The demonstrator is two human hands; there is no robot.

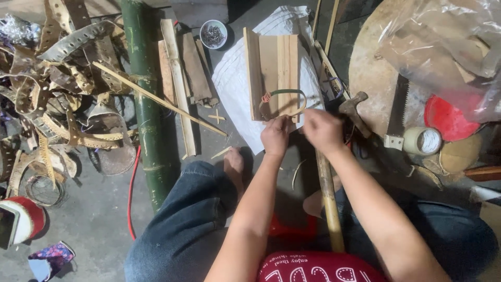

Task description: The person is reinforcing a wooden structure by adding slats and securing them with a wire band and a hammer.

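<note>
I see the green bamboo pole [148,104] lying well left of the wooden slats [272,73] on the floor. My left hand [275,134] pinches the bent cane strip [284,102] at the slats' near edge; my right hand [322,129], just right, grips its other end, hammer [355,112] beside it.

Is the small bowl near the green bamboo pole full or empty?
Partly filled: the small bowl sits upright beside the green bamboo pole, with dark nail-like bits covering its bottom.

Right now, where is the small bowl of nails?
In the head view, the small bowl of nails sits on the floor at the top centre, between the wooden strips on its left and the white sack on its right.
</note>
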